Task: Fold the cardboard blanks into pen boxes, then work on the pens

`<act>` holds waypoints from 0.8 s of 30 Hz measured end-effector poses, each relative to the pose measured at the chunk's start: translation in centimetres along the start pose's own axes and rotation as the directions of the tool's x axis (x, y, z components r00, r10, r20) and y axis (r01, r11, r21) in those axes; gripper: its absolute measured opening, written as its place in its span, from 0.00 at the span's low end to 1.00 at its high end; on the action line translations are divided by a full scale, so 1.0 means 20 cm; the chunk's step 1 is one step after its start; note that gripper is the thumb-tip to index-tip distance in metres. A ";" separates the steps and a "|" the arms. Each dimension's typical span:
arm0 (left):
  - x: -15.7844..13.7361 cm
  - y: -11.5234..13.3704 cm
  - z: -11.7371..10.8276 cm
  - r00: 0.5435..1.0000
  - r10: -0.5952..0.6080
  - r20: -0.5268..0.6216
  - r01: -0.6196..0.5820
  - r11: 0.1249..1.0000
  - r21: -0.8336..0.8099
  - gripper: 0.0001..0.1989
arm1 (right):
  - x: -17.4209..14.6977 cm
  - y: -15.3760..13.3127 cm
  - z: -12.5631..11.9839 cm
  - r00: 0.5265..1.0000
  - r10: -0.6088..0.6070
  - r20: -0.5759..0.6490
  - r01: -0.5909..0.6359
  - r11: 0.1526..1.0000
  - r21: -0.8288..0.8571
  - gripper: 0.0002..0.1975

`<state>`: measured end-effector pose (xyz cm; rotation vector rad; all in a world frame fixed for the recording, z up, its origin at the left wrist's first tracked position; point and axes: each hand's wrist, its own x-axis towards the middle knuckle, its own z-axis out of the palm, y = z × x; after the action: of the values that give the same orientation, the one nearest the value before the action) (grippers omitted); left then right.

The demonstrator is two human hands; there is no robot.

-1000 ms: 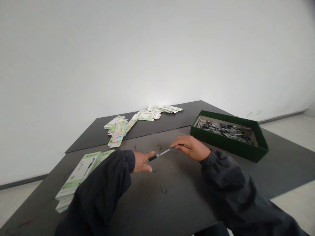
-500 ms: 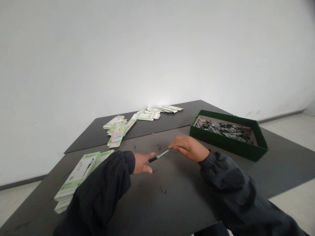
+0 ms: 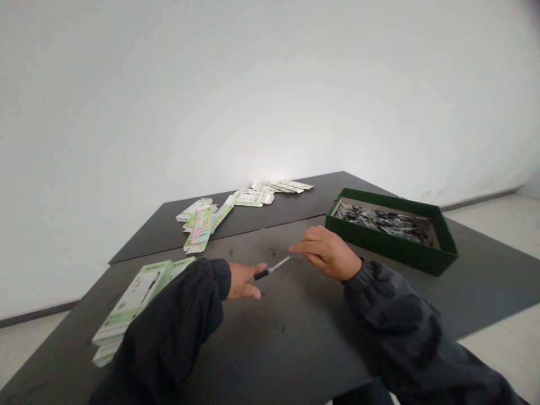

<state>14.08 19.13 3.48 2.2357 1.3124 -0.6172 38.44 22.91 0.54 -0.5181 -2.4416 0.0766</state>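
A pen point(image 3: 277, 265) with a clear barrel and a dark end slants between my two hands above the dark table. My right hand point(image 3: 327, 252) pinches its upper right end between thumb and fingertips. At the other end, the black part lies between the thumb and forefinger of my left hand point(image 3: 243, 279). The left thumb tip stands a little off the pen, and the other left fingers are hidden behind it. A green open box point(image 3: 390, 247) full of loose pens point(image 3: 383, 222) is just beyond my right hand.
Stacked white and green pen boxes point(image 3: 135, 292) lie left of my left forearm. Flattened cartons point(image 3: 202, 225) are scattered on the far left of the table point(image 3: 295, 349), and more cartons point(image 3: 253, 197) lie toward its back edge by the wall point(image 3: 270, 101).
My right hand has shifted slightly, its fingers curling more over the pen's end. The left hand and the pen have barely moved.
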 end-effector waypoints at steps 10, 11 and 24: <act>0.01 -0.03 0.02 1.000 -0.010 -0.003 0.010 1.000 -0.014 0.36 | 0.00 -0.02 0.00 0.998 0.058 -0.025 -0.057 0.998 0.017 0.08; 0.01 -0.03 0.03 1.000 -0.013 -0.006 0.013 1.000 -0.017 0.36 | 0.00 -0.02 0.00 0.998 0.049 -0.025 -0.048 0.999 0.015 0.08; 0.03 -0.07 0.04 1.000 -0.015 -0.007 0.015 0.999 -0.031 0.36 | 0.01 -0.04 0.00 1.000 -0.002 -0.004 0.002 0.999 -0.045 0.12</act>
<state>13.07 19.70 2.29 2.2072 1.3347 -0.5915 38.05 22.19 0.81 -0.5353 -2.4451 0.0198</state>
